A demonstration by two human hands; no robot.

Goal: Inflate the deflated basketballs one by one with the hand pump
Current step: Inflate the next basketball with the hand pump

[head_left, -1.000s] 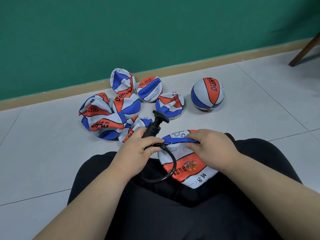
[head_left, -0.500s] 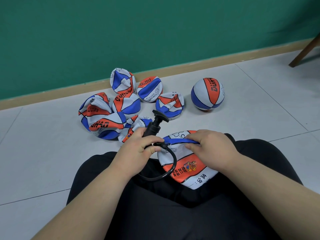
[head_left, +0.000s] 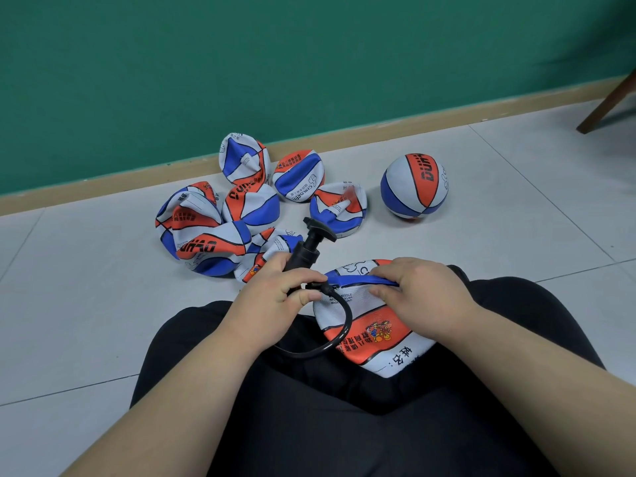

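A flat, folded basketball (head_left: 370,330) in white, orange and blue lies on my lap. My right hand (head_left: 418,287) grips its upper folded edge. My left hand (head_left: 275,296) is wrapped round the barrel of a black hand pump (head_left: 308,251), whose T-handle points up and away. The pump's black hose (head_left: 339,333) loops down and back to the hose end at the ball's top, next to my left fingers. I cannot see whether the needle is in the valve.
Several deflated balls (head_left: 241,218) lie heaped on the grey tile floor ahead. One round inflated ball (head_left: 414,185) stands to their right. A green wall with a wooden skirting (head_left: 378,132) runs behind. A wooden furniture leg (head_left: 609,105) is at far right.
Almost nothing differs; the hands, pump and lap ball keep their places, with only a slight shift of the hose loop.
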